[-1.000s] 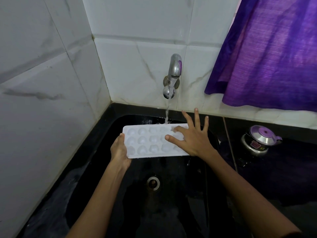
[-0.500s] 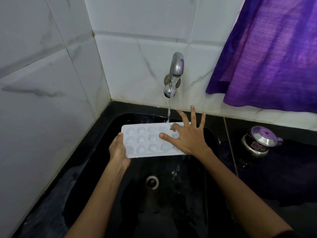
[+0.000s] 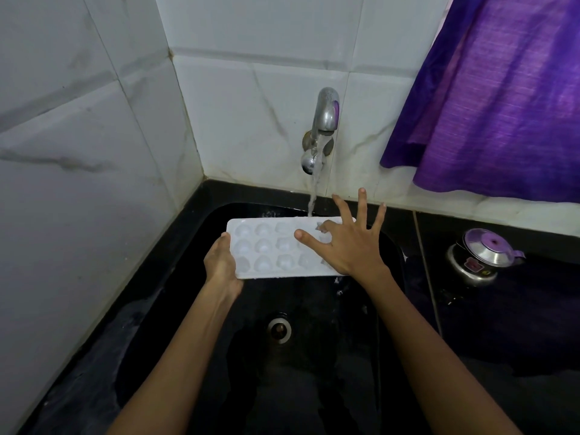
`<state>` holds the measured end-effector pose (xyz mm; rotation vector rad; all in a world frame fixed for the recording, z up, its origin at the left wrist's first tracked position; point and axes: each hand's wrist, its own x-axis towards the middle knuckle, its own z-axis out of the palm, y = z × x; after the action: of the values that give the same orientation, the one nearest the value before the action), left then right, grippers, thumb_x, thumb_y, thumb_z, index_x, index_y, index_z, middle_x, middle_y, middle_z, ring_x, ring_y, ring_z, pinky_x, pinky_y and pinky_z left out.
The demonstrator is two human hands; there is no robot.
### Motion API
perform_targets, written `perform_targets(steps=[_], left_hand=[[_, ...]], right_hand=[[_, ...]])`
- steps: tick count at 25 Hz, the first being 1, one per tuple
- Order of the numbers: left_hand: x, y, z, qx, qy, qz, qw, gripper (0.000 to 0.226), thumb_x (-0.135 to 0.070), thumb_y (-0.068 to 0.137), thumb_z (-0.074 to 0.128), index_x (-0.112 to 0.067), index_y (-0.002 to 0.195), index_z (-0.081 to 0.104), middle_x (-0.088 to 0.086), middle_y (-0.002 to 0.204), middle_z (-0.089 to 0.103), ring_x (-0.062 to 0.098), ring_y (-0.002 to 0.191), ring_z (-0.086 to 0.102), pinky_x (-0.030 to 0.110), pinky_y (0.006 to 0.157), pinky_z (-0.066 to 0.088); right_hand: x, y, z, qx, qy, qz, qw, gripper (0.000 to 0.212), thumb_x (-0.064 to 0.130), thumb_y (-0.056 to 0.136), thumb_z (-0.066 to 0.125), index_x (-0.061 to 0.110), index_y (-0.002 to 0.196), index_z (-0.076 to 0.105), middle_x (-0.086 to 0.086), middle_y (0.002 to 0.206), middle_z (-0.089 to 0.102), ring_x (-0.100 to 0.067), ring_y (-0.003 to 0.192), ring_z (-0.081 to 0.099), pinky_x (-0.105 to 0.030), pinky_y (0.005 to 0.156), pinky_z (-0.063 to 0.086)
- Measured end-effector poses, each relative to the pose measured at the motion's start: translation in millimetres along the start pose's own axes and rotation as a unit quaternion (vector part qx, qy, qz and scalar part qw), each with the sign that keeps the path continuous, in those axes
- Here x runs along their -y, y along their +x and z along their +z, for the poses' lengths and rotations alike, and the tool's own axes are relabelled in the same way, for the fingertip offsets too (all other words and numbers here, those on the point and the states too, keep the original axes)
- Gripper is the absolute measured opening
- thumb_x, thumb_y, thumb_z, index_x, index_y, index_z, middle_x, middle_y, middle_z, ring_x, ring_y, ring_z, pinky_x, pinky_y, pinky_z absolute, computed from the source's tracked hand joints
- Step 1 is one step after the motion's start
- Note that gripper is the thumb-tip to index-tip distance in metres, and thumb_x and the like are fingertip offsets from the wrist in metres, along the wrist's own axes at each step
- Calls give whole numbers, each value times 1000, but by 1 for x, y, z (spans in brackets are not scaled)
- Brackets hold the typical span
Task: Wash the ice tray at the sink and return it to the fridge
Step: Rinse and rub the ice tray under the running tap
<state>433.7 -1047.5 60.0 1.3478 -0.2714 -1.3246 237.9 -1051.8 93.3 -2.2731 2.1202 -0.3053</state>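
White plastic ice tray is sitting over black sink, under water running from chrome tap. Left hand is gripping its left end; right hand is pressing on it, fingers splayed straight.

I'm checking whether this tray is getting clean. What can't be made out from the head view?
- Right end of the ice tray: covered by the right hand.
- Tray's underside: faces away; the left hand hides its left edge.
- Dirt or residue in the cups: too small, washed out.
- The fridge: outside the frame.
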Motion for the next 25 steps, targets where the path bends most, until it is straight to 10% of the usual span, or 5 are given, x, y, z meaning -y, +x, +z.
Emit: perform_targets(steps=[13, 19, 25], left_hand=[[-4, -5, 10, 12, 8, 4, 1000, 28, -31, 99, 44, -12, 110, 61, 11, 103, 69, 32, 93, 66, 44, 72, 57], [-7, -3, 7, 17, -2, 2, 1000, 24, -30, 99, 44, -14, 100, 62, 13, 108, 68, 34, 98, 66, 50, 81, 54], [-8, -6, 10, 22, -16, 7, 1000, 26, -30, 99, 44, -11, 104, 61, 14, 108, 67, 34, 96, 65, 49, 78, 55]], right_hand=[[-9, -2, -9, 23, 22, 4, 999, 87, 88, 71, 9, 36, 111, 66, 6, 159, 7, -28, 143, -22, -56, 103, -26], [-29, -10, -13, -21, 230, 40, 972, 46, 50, 99, 16, 39, 104, 60, 13, 157, 4, -12, 142, -23, -46, 108, -23], [-28, -29, -7, -22, 108, -32, 993, 72, 67, 83, 1, 42, 109, 63, 8, 159, 0, -16, 140, -28, -42, 105, -29]])
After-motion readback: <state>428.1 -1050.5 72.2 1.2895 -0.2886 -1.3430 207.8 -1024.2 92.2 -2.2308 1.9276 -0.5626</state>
